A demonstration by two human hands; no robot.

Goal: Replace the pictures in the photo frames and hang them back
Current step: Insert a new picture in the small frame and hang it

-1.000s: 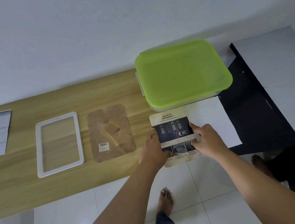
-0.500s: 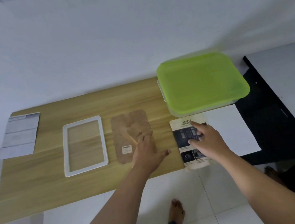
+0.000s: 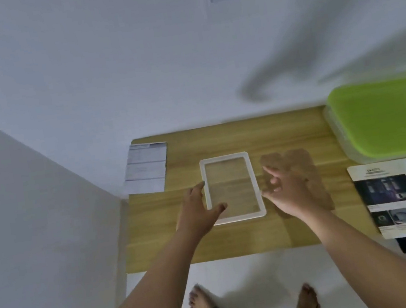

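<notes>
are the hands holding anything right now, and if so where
Nothing is clearly held. The left hand is open at the lower left edge of the white frame, thumb over its border; the right hand is open beside its right edge.

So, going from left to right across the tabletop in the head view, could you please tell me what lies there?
Grey printed sheet → white photo frame → brown backing board → safety picture; green-lidded box sits at the far right.

Wooden table: green-lidded container at its far right corner; grey printed sheet overhanging its far left corner
</notes>
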